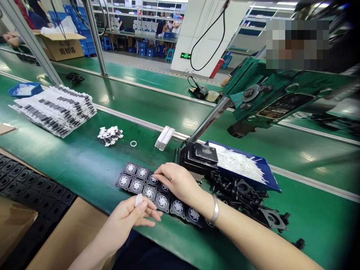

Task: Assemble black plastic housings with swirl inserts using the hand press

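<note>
L hand (131,215) pinches white pc (138,199); R hand (181,183) over black plates (162,202), grip unclear. Beyond R: blue tray (273,183) w/ white strips (239,163). Left of L: carton (74,230) w/ black frames (42,191).

Free tabletop (90,168) left of frames (155,197); machine (270,88) rightward

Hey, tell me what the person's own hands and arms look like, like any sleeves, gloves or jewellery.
The left hand and right hand are both ungloved, and no sleeve shows on either forearm. Around the right wrist is a shiny, silver-coloured bracelet, a curved metal band. The left wrist has nothing on it.
</note>
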{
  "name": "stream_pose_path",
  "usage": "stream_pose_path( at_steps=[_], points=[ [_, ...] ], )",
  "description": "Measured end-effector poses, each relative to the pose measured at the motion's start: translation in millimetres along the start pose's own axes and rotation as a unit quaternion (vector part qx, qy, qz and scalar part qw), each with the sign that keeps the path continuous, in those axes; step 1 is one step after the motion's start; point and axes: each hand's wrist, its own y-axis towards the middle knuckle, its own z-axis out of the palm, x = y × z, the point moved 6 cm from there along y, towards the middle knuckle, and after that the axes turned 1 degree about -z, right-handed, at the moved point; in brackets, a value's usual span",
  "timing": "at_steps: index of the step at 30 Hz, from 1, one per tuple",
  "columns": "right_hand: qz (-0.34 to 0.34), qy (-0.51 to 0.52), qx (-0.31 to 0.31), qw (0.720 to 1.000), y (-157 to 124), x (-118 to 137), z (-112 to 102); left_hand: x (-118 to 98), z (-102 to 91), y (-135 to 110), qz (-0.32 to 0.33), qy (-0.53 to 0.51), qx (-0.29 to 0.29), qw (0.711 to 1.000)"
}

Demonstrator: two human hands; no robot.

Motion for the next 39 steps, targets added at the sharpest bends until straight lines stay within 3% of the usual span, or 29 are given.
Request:
stream_pose_path(
  at_steps=[3, 5, 6, 10, 11, 15, 18, 22, 26, 32, 39],
  points=[
    [-0.009, -0.05, -0.059, 0.997, 2, 7, -22, 2, 10.9, 3, 0.004, -0.003, 0.029, 1.0],
    [0.008, -0.031, -0.118, 0.993, -2, 14, -43, 2, 17.8, 4, 0.015, 0.023, 0.047, 0.999],
    [0.016, 0.003, -0.118, 0.993, -6, 18, -49, 1, 20.8, 5, 0.023, 0.046, 0.052, 0.997],
    [0.023, 0.192, 0.045, 0.98, -27, 35, -34, -8, 33.4, 8, 0.071, 0.151, 0.068, 0.984],
    [0.036, 0.216, 0.062, 0.974, -33, 36, -29, -10, 36.8, 8, 0.079, 0.169, 0.073, 0.98],
    [0.096, 0.238, 0.008, 0.966, -50, 25, -20, -11, 47.0, 10, 0.094, 0.188, 0.077, 0.975],
    [0.118, 0.265, 0.002, 0.957, -55, 20, -19, -5, 51.8, 10, 0.103, 0.184, 0.075, 0.975],
    [0.12, 0.301, -0.037, 0.945, -54, 17, -30, 6, 50.1, 12, 0.082, 0.145, 0.041, 0.985],
    [0.144, 0.235, -0.116, 0.954, -49, 0, -44, 13, 44.3, 16, 0.06, 0.038, 0.002, 0.997],
    [0.062, 0.052, -0.096, 0.992, -36, -7, -31, 20, 47.1, 15, 0.023, 0.016, 0.027, 0.999],
    [0.047, 0.001, -0.083, 0.995, -36, -6, -21, 26, 47.0, 15, 0.004, -0.014, 0.058, 0.998]
  ],
)
